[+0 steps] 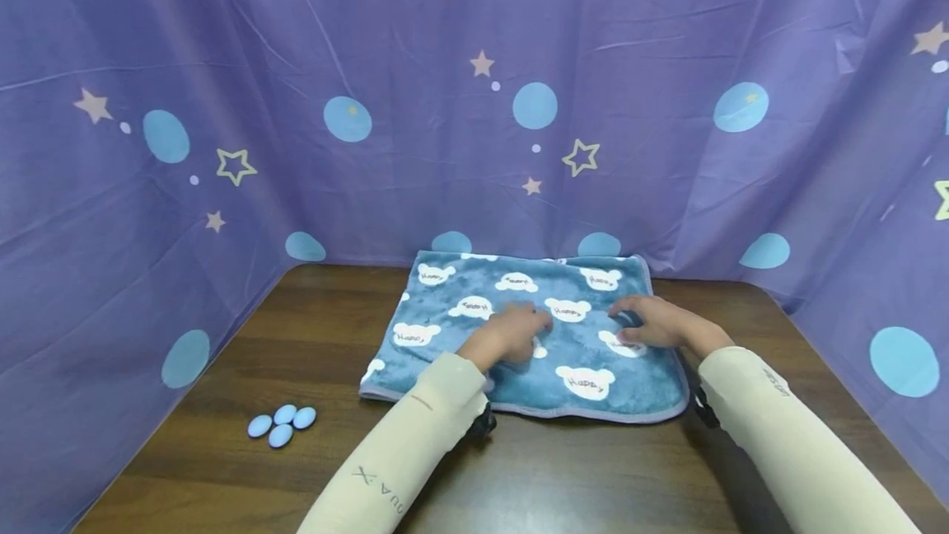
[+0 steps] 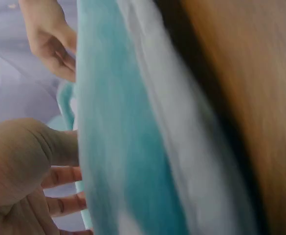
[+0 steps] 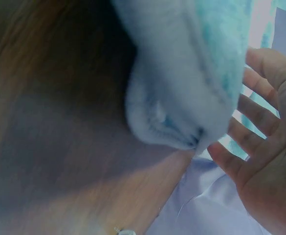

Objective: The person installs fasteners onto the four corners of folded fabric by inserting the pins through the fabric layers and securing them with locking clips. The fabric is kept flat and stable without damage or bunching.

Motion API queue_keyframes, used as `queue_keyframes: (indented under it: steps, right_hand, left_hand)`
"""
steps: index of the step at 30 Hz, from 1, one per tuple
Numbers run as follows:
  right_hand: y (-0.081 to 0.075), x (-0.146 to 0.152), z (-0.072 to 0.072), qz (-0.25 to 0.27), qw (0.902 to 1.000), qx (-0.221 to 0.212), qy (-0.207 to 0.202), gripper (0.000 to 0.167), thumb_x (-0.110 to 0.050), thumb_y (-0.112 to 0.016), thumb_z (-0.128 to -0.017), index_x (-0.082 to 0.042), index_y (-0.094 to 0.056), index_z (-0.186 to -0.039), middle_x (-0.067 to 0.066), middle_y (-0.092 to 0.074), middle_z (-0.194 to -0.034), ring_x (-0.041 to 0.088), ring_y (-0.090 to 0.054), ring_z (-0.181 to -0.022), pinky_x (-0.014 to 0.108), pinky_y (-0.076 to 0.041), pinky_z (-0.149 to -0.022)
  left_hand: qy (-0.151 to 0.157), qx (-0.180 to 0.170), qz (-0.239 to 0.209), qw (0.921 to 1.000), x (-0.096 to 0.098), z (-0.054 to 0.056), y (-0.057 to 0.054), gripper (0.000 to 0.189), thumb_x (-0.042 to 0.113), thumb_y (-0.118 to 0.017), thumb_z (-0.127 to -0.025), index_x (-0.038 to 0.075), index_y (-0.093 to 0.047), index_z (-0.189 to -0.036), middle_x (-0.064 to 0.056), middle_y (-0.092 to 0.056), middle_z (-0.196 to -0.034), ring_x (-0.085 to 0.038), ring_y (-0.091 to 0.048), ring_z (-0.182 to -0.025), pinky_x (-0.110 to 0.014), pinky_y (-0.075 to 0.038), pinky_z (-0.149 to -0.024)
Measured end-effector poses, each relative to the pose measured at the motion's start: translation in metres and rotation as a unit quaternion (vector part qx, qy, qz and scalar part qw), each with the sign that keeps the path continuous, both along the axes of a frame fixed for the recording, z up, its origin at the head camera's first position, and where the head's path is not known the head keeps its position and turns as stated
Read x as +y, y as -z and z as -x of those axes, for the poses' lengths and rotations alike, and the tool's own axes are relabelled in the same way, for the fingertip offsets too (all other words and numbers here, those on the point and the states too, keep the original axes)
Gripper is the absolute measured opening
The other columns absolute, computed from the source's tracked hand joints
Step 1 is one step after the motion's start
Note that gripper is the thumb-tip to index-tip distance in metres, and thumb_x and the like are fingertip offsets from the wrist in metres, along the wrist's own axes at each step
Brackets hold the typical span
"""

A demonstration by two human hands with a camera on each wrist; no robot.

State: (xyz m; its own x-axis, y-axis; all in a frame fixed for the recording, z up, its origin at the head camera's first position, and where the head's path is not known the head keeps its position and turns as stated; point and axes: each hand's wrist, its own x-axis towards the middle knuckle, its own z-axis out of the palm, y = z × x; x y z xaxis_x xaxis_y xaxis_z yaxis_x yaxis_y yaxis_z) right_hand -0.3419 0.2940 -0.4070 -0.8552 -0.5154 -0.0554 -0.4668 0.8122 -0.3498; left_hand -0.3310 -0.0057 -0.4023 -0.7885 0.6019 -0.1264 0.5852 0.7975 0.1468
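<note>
A teal fleece blanket (image 1: 567,353) with white bear heads reading "Happy" lies folded on the wooden table. My left hand (image 1: 510,334) rests over its middle; in the left wrist view that same hand (image 2: 20,171) has its fingers stretched toward the cloth. Over the blanket's right part is my right hand (image 1: 656,324), thumb and fingers spread. From the right wrist, the hand (image 3: 272,132) shows an uncurled palm with fingertips at the cloth. Neither hand has gathered any fabric. The blanket's grey-bound edge (image 3: 162,63) shows layers at a rounded corner.
Several pale blue, smooth oval pieces (image 1: 259,426) sit together on the table's left side. The brown wooden table (image 1: 578,476) ends at a purple curtain (image 1: 437,147) with stars and blue spots, which hangs behind and on both sides.
</note>
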Motion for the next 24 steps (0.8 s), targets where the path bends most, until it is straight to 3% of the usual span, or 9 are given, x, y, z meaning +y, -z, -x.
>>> queue_keyframes:
  steps: [6, 10, 17, 24]
  right_hand:
    - [0.001, 0.016, -0.006, -0.016, 0.9970, 0.075, 0.007, 0.037, -0.018, -0.069, -0.098, 0.001, -0.064, -0.130, 0.024, -0.062, -0.132, 0.046, -0.056, -0.125, 0.061, -0.044, -0.103]
    - [0.002, 0.034, -0.013, -0.015, 0.9937, 0.109, 0.020, 0.040, -0.017, -0.070, -0.097, 0.004, -0.063, -0.131, 0.024, -0.065, -0.127, 0.044, -0.062, -0.116, 0.060, -0.048, -0.097]
    - [0.000, 0.064, -0.026, -0.039, 0.9914, 0.113, 0.054, 0.040, -0.016, -0.069, -0.097, 0.004, -0.062, -0.131, 0.023, -0.065, -0.125, 0.045, -0.061, -0.118, 0.062, -0.048, -0.097]
    - [-0.003, 0.087, -0.038, -0.045, 0.9885, 0.133, 0.057, 0.037, -0.015, -0.069, -0.097, 0.006, -0.062, -0.127, 0.026, -0.066, -0.122, 0.047, -0.061, -0.115, 0.061, -0.048, -0.096]
  left_hand:
    - [0.114, 0.016, -0.040, 0.9926, 0.019, -0.014, 0.000, 0.030, 0.016, -0.060, -0.102, 0.019, -0.065, -0.132, -0.001, -0.063, -0.129, -0.018, -0.058, -0.119, -0.032, -0.048, -0.101]
    - [0.164, -0.002, -0.061, 0.9846, 0.031, -0.023, -0.001, 0.028, 0.018, -0.058, -0.105, 0.015, -0.065, -0.132, -0.001, -0.064, -0.126, -0.015, -0.060, -0.115, -0.027, -0.048, -0.099]
    - [0.189, 0.000, -0.066, 0.9798, 0.048, -0.031, 0.002, 0.029, 0.025, -0.059, -0.105, 0.016, -0.065, -0.132, 0.001, -0.063, -0.120, -0.009, -0.058, -0.106, -0.023, -0.048, -0.092]
    - [0.196, 0.015, -0.062, 0.9786, 0.065, -0.039, 0.003, 0.032, 0.035, -0.069, -0.099, 0.021, -0.068, -0.128, 0.003, -0.062, -0.117, -0.009, -0.058, -0.105, -0.022, -0.047, -0.092]
